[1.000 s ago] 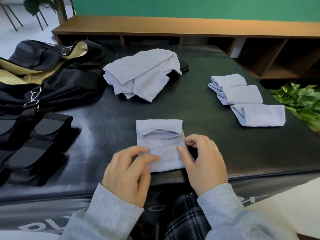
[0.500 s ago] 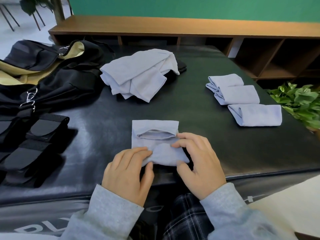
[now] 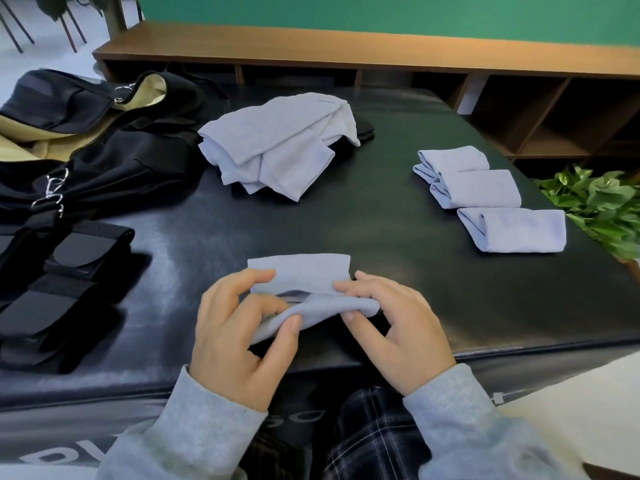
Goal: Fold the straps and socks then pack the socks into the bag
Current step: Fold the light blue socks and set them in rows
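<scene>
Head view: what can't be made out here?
- Dark item behind the sock pile: mostly covered by the pile, so unidentifiable.
- Bag: cut off by the left edge; its inside is mostly hidden by its own folds.
- Sock held by both hands: fingers hide how it is tucked.
- Plant: cut off by the right edge.

Both hands, the left hand (image 3: pixel 239 337) and the right hand (image 3: pixel 398 330), are bare, with light grey knitted sleeves (image 3: pixel 194 427) reaching the wrists. Dark plaid trousers (image 3: pixel 367 434) show at bottom centre.
</scene>
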`<state>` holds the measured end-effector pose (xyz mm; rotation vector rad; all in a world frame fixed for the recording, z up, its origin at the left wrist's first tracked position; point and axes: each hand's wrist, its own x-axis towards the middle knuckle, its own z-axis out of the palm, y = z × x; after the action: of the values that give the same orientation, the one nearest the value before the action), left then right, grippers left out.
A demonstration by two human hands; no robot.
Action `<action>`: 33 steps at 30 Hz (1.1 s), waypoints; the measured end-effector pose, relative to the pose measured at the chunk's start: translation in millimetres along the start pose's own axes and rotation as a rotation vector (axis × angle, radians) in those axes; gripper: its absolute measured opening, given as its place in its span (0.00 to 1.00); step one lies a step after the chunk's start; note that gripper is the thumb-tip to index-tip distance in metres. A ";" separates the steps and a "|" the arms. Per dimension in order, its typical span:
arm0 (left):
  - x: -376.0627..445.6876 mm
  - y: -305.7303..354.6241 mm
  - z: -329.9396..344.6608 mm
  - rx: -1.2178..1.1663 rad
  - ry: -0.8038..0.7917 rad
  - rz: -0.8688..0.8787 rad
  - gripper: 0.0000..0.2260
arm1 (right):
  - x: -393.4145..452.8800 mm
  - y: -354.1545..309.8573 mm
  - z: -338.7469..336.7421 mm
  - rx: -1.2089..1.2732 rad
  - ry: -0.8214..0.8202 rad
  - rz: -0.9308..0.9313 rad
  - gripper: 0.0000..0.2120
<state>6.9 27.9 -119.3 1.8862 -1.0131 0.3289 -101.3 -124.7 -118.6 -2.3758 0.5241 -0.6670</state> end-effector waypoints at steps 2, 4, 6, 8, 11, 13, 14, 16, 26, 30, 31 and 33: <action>2.6 2.7 -4.1 -0.138 -0.074 -0.077 0.04 | -0.3 -1.9 -1.4 -0.004 -0.008 0.050 0.14; 4.9 8.1 -8.9 -0.280 -0.132 -0.192 0.05 | 1.4 -3.0 -2.2 -0.011 -0.021 0.096 0.13; 7.0 9.9 -8.9 -0.346 -0.156 -0.328 0.12 | 4.4 -2.1 -0.3 0.001 -0.022 0.149 0.14; 10.1 8.0 -5.0 -0.345 -0.126 -0.420 0.16 | 8.5 -2.0 2.5 0.049 -0.014 0.208 0.19; 19.2 4.9 0.5 -0.300 -0.032 -0.510 0.15 | 18.7 -7.1 4.9 0.085 0.036 0.281 0.21; 25.0 2.0 3.9 -0.237 -0.001 -0.541 0.13 | 25.7 -13.7 6.1 0.067 0.066 0.313 0.21; 27.2 1.3 5.2 -0.212 0.004 -0.550 0.14 | 28.9 -17.2 6.9 0.060 0.075 0.325 0.21; 29.5 2.2 6.3 -0.173 0.010 -0.570 0.16 | 33.8 -20.5 9.6 0.048 0.086 0.349 0.22; 31.7 1.3 8.2 -0.053 0.026 -0.559 0.15 | 39.6 -29.2 15.3 -0.234 0.038 0.337 0.19; 31.2 0.6 9.6 -0.020 -0.002 -0.537 0.11 | 42.3 -28.1 19.1 -0.287 0.039 0.333 0.18; 31.0 0.5 9.2 -0.007 -0.002 -0.517 0.10 | 42.0 -28.7 19.5 -0.288 0.041 0.333 0.17; 29.7 -0.3 10.2 0.022 0.022 -0.460 0.08 | 40.9 -27.7 19.8 -0.279 0.046 0.342 0.15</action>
<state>23.7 4.4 -107.2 2.0632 -0.5368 0.0893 -51.8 -116.3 -100.7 -2.4397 1.0754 -0.5194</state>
